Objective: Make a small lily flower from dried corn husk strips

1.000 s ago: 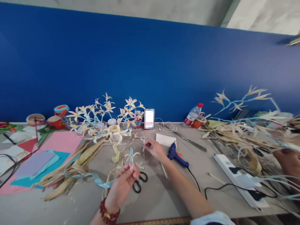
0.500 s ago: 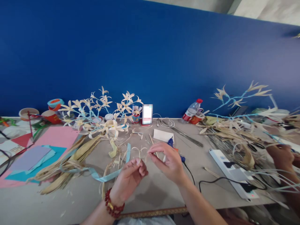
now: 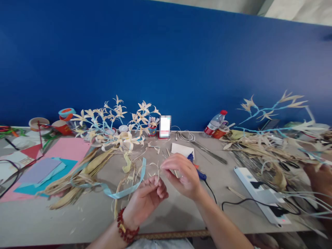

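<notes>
A small pale flower of thin curled husk strips stands upright from the pinched thumb and fingers of my left hand, which wears a red bead bracelet. My right hand is beside it, thumb and fingertips brought together at the flower's right-hand strip. The exact contact there is too small to see. Behind my hands, a light blue ribbon lies curved among loose husk scraps. A blue glue gun rests just beyond my right hand, partly hidden by it.
Finished husk flowers on blue stems stand at the back left, beside coloured paper and dried husks. A phone leans near the wall. To the right are a bottle, a power strip, cables and another person's hand.
The view has turned slightly left, so things appear shifted right. Both hands keep nearly the same pose around the small flower; the right fingertips sit slightly closer to it.
</notes>
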A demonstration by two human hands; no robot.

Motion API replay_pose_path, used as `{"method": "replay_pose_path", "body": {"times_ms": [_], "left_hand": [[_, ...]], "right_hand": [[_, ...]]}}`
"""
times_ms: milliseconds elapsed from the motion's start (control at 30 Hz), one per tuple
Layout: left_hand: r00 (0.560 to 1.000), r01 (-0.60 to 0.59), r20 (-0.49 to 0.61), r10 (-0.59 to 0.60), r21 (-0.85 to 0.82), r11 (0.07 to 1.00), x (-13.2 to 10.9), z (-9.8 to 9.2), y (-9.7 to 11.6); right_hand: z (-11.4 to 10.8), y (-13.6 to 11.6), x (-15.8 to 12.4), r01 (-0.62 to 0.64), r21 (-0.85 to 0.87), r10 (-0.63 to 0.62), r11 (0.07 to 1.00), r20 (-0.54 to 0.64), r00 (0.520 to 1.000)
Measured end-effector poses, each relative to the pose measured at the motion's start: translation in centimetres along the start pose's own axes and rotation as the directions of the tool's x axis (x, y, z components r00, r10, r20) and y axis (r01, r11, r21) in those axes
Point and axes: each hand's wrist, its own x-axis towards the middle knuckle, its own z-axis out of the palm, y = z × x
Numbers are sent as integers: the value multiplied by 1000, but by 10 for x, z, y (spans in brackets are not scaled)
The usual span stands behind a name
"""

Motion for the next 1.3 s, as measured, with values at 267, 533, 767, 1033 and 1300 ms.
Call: {"method": "replay_pose_path", "body": {"times_ms": [267,533,767,1033,1300], "left_hand": [[1000,-4,-21,4,24,1000,-1,2,-1],[1000,-4,-28,6,50,999,-2,3,1],[999,-42,-12,43,57,997,-1,4,0],[985,-128,-68,158,330,935,-5,2,1],[989,-107,-60,133,321,941,-5,4,-1]], "right_hand": [[3,1,1,33,-32,-33,999,3,999],[5,2,-1,36,-67,-35,997,5,999],[8,-8,-7,-6,-90,-10,996,-177,984],[16,-22,-35,-259,27,257,965,-262,930],[2,-26,-23,-197,-185,182,963,-92,979]]}}
